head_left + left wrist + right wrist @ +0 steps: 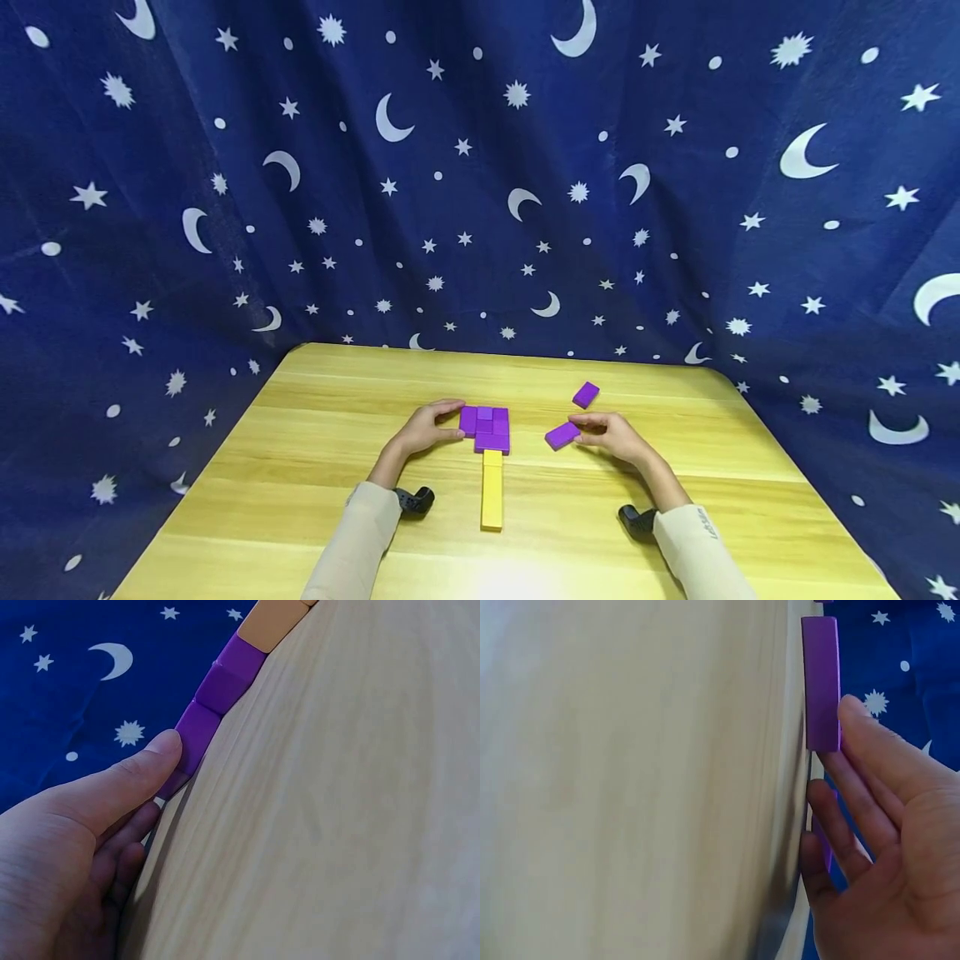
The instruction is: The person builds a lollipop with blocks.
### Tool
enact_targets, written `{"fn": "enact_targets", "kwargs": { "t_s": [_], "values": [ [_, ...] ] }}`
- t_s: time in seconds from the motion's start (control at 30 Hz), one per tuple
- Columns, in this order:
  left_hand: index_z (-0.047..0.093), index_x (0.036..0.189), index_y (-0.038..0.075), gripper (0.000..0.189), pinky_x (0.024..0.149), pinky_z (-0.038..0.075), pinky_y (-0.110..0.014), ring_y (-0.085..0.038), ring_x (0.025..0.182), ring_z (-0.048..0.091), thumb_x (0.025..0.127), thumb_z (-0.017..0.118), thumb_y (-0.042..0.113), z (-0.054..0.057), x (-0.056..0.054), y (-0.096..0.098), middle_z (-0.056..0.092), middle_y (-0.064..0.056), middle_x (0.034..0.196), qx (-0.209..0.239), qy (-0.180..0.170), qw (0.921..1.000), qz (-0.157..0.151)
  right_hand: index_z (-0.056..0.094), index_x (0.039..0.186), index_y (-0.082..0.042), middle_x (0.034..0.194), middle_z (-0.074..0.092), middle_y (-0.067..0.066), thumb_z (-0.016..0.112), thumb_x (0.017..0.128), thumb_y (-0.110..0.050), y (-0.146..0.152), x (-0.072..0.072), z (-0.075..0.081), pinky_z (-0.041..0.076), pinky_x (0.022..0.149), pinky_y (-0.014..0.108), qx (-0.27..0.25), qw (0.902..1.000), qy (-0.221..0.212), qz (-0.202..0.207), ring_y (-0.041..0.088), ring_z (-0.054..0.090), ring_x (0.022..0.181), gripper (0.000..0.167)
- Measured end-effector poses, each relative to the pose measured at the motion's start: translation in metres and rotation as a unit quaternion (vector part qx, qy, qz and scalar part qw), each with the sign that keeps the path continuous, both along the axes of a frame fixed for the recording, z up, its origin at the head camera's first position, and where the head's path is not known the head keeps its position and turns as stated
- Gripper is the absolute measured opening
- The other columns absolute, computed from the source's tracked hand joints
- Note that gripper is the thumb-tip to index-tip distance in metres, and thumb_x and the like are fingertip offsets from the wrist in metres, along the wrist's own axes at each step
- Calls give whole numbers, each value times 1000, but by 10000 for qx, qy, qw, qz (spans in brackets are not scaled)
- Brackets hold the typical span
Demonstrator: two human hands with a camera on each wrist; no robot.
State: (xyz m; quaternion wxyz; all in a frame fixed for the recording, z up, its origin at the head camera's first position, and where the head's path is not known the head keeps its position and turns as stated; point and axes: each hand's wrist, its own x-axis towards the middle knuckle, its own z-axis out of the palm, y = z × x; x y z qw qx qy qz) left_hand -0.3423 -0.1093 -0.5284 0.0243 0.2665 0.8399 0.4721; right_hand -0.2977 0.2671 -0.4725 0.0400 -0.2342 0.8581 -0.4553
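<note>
Several purple blocks [492, 428] lie flat and close together mid-table, forming a squarish patch. Below the patch, a long yellow block [491, 498] and a shorter yellow piece run toward me in a line. At the patch's left side is my left hand [426, 427]; its thumb [163, 750] touches a purple block [201, 733], and the forefinger reaches to the far corner. To the right of the patch, my right hand [613, 435] pinches a loose purple block [561, 435] by its right end between thumb and fingers. In the right wrist view this block [822, 682] appears tilted on edge.
Another purple block [586, 394] lies on the wooden table [360, 375], beyond my right hand. Dark devices [414, 502] are strapped to both wrists. A blue curtain [480, 208] with moons and stars hangs behind and around the table.
</note>
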Motion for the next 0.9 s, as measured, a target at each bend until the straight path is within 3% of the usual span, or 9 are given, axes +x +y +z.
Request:
{"fn": "enact_targets", "kwargs": {
  "t_s": [0.13, 0.3, 0.5, 0.67, 0.8, 0.9],
  "values": [
    [50, 133, 6, 61, 104, 33, -41, -29, 127, 39, 80, 72, 28, -1, 1, 0, 46, -12, 136, 18, 15, 10000, 31, 55, 117, 13, 107, 60, 28, 68, 82, -3, 4, -10, -16, 48, 80, 35, 98, 9998, 138, -99, 40, 56, 93, 41],
    [49, 133, 5, 61, 103, 35, -41, -29, 126, 40, 80, 72, 27, -2, 2, 0, 46, -11, 136, 46, 10, 10000, 11, 62, 113, 6, 95, 64, 16, 73, 79, -12, 5, -21, -28, 47, 70, 24, 341, 9984, 188, -414, 19, 55, 82, 40],
    [50, 133, 6, 61, 102, 36, -40, -29, 125, 41, 80, 73, 27, -3, 0, 0, 47, -11, 135, 116, -17, 9999, -9, 69, 98, 0, 77, 62, 4, 79, 72, -15, -9, -27, -27, 46, 62, 25, 604, 9916, 626, -953, 13, 54, 70, 31],
    [50, 132, 5, 60, 102, 36, -42, -30, 125, 41, 80, 73, 26, -4, 0, 0, 47, -12, 135, 148, -25, 9999, 24, 71, 94, -5, 74, 63, 0, 81, 70, -18, -30, -35, -26, 46, 63, 28, 568, 9804, 1021, -1585, 16, 57, 71, 29],
    [49, 131, -1, 58, 102, 35, -47, -35, 124, 40, 81, 72, 18, 2, 6, 2, 46, -17, 134, 244, -18, 9997, 32, 71, 96, -6, 77, 65, 3, 80, 71, -19, -47, -42, -26, 47, 64, 31, 490, 9767, 1133, -1757, 20, 59, 75, 29],
    [49, 132, 0, 59, 101, 36, -43, -32, 124, 41, 82, 71, 21, 1, 5, 2, 46, -16, 134, 218, 34, 9998, -1, 71, 95, -6, 78, 66, 3, 81, 71, -18, -57, -47, -27, 47, 63, 30, 469, 9766, 1099, -1786, 18, 58, 72, 28]
  ]
}}
